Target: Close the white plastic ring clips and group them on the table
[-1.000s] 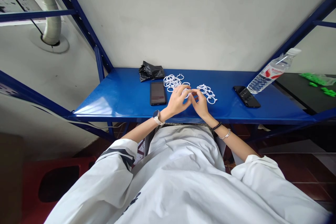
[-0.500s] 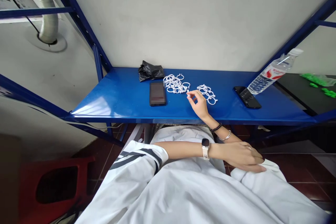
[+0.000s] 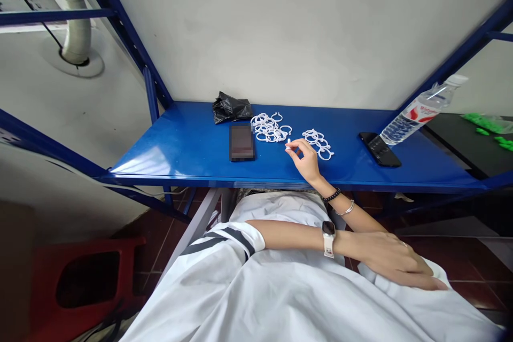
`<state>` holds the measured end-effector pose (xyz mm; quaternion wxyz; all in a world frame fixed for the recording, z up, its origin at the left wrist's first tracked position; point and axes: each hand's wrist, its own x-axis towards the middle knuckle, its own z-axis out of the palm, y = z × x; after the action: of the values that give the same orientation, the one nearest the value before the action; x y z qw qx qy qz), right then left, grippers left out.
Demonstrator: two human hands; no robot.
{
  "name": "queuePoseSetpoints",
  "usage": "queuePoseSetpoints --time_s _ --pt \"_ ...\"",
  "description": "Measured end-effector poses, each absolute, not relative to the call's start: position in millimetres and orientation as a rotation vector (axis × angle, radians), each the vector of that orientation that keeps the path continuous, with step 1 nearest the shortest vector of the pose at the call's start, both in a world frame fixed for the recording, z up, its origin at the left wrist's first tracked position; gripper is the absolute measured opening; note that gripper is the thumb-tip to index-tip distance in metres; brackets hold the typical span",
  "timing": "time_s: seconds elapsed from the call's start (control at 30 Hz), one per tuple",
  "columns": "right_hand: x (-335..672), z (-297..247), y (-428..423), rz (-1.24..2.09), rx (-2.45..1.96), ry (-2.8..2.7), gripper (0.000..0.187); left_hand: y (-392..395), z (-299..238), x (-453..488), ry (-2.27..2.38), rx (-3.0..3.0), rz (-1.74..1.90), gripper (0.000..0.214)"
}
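Observation:
My right hand point(image 3: 305, 159), with a bead bracelet and a silver bangle at its wrist, is raised at the front of the blue table. Thumb and forefinger pinch a small white piece point(image 3: 288, 144), mostly hidden by the fingertips. Just beyond it lies a heap of white plastic rings point(image 3: 269, 128); a smaller group of rings point(image 3: 318, 143) is to its right. My left hand point(image 3: 395, 259), wearing a watch, reaches across my lap to my right arm. Its fingers close around the white right sleeve point(image 3: 438, 272), their tips partly hidden in the cloth.
Left of the heap lies a dark phone point(image 3: 242, 142), with a crumpled black bag point(image 3: 231, 108) behind it. Another phone point(image 3: 380, 149) and a water bottle point(image 3: 420, 112) are at the right. A red stool point(image 3: 126, 262) stands at lower left.
My left hand has slid right and down along my right arm, and the sleeve edge has shifted with it. The right hand keeps its pinch in nearly the same place.

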<state>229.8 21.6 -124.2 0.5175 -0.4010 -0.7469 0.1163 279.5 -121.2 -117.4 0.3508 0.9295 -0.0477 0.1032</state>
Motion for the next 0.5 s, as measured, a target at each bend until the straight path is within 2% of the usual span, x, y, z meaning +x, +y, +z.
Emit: queuePoseSetpoints --time_s 0.17,0.5 --pt "230 -125 22 0.276 -0.956 -1.79 0.019 -115 -131 285 -0.033 2.704 0.315 0.049" --pt "230 -127 24 0.243 -0.966 -1.782 0.013 -114 -123 283 -0.209 2.581 0.351 0.032"
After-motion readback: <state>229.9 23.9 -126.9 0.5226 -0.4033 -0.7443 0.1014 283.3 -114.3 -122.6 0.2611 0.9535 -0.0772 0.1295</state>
